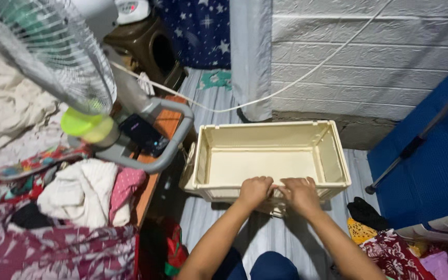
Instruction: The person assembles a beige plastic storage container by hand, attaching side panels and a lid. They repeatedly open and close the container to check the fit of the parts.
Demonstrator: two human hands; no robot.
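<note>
A cream plastic crate [333,150], open on top and with nothing inside, sits on the striped floor covering in the middle of the view. My left hand [255,191] and my right hand [301,194] both grip its near rim, side by side, fingers curled over the edge. Both forearms reach forward from the bottom of the view.
A standing fan [42,49] with a grey stand leans in at upper left. Piled clothes [86,192] lie on the left, more cloth [390,243] at lower right. A white brick wall [369,57], a white cable [307,75] and a blue panel [431,161] are behind and right.
</note>
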